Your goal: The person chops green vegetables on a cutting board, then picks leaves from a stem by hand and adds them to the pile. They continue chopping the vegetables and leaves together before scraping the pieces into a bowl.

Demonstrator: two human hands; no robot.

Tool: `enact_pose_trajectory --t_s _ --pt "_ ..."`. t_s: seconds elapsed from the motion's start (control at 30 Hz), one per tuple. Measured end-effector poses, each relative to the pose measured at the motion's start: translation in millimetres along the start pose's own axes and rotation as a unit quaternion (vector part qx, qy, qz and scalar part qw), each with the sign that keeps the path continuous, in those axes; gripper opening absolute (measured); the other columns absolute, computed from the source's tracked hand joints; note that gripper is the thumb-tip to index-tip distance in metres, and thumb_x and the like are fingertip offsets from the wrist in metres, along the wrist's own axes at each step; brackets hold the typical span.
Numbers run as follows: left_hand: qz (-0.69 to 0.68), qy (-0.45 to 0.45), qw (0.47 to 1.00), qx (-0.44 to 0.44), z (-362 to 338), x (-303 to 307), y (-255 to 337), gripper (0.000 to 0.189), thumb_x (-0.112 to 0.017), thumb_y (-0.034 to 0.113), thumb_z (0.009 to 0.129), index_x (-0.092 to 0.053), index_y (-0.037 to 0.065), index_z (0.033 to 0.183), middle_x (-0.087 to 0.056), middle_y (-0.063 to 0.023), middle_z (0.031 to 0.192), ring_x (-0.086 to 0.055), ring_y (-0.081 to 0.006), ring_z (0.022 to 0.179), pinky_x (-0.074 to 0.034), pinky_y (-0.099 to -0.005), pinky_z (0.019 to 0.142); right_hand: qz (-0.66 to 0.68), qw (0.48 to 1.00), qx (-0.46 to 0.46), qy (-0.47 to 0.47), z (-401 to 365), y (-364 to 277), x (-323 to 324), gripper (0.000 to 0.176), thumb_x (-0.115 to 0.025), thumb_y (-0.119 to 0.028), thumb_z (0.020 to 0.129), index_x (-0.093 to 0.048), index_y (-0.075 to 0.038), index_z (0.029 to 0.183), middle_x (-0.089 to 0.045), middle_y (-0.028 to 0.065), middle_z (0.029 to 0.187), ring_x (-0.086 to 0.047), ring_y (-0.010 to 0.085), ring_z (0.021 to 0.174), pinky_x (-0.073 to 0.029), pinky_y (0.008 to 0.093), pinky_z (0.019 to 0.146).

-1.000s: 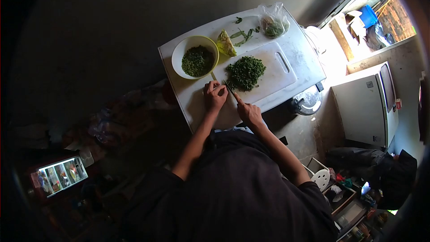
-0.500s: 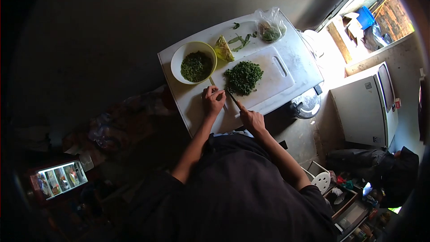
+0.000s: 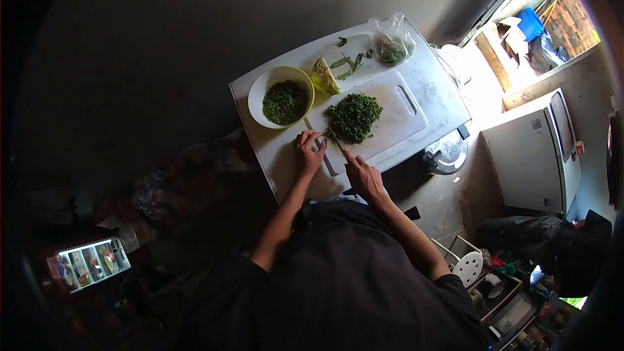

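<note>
Chopping carries on with little change: right hand (image 3: 364, 179) still grips the knife (image 3: 335, 142), its blade just beside the curled left hand (image 3: 311, 153). Whether that hand pins anything, I cannot tell. The pile (image 3: 353, 116) stays mid-board (image 3: 406, 114).

Both hands worked close together at frame centre.
Left hand (image 3: 311, 151) lay knuckles up, fingers curled; right hand (image 3: 364, 179) sat just lower right of it, closed in a grip, index finger stretched up-left. Bare forearms ran down toward lower centre.
</note>
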State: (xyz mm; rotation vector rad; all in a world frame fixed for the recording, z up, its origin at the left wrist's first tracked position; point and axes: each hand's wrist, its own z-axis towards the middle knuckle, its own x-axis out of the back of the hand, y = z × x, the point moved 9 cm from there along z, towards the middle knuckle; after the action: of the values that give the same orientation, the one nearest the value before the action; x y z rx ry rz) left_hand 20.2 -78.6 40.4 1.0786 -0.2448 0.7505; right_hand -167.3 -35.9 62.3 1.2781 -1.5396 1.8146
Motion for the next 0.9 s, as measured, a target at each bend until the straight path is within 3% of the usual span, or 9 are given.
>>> enact_pose_trajectory --t_s 0.17,0.37,0.57,0.63,0.9 --pt "-0.049 0.007 0.999 0.022 -3 7 1 0.023 -0.074 0.013 0.086 -0.068 0.003 0.105 -0.064 -0.0122 0.106 -0.060 -0.0307 0.101 -0.047 -0.0412 0.088 0.031 0.999 0.020 0.009 -1 -16 -6 0.048 -0.056 -0.019 0.095 -0.046 -0.016 0.142 -0.058 0.0149 0.098 -0.064 0.0390 0.065 -0.052 0.0497 0.055" --pt "0.020 -0.009 1.000 0.015 -7 9 5 0.026 -0.072 0.019 0.089 -0.067 0.004 0.109 -0.064 -0.0124 0.108 -0.059 -0.0319 0.104 -0.046 -0.0432 0.092 0.013 0.999 0.051 0.013 9 -5 -34 0.047 -0.056 -0.016 0.093 -0.051 -0.017 0.139 -0.057 0.0165 0.095 -0.064 0.0374 0.064 -0.052 0.0481 0.054" --pt "0.099 -0.017 0.995 -0.015 3 -9 21 0.029 -0.071 0.029 0.090 -0.068 0.009 0.111 -0.066 -0.0035 0.111 -0.058 -0.0284 0.105 -0.044 -0.0433 0.090 0.000 1.000 0.021 0.010 18 9 -21 0.051 -0.056 -0.015 0.091 -0.051 -0.022 0.141 -0.056 0.0181 0.094 -0.067 0.0377 0.068 -0.052 0.0481 0.055" --pt "0.156 -0.030 0.987 0.010 7 -18 20 0.033 -0.069 0.036 0.090 -0.069 0.013 0.113 -0.066 0.0012 0.113 -0.057 -0.0247 0.109 -0.042 -0.0453 0.092 -0.012 1.000 0.019 0.019 22 17 -16 0.052 -0.056 -0.015 0.091 -0.051 -0.023 0.142 -0.056 0.0177 0.093 -0.067 0.0374 0.068 -0.052 0.0477 0.055" --pt "0.152 -0.052 0.987 0.024 20 -39 26 0.039 -0.071 0.042 0.088 -0.070 0.014 0.116 -0.067 0.0020 0.114 -0.057 -0.0230 0.112 -0.040 -0.0486 0.092 -0.027 0.996 0.051 0.064 34 37 2 0.047 -0.057 -0.018 0.092 -0.055 -0.025 0.138 -0.059 0.0132 0.085 -0.066 0.0355 0.064 -0.051 0.0472 0.053"
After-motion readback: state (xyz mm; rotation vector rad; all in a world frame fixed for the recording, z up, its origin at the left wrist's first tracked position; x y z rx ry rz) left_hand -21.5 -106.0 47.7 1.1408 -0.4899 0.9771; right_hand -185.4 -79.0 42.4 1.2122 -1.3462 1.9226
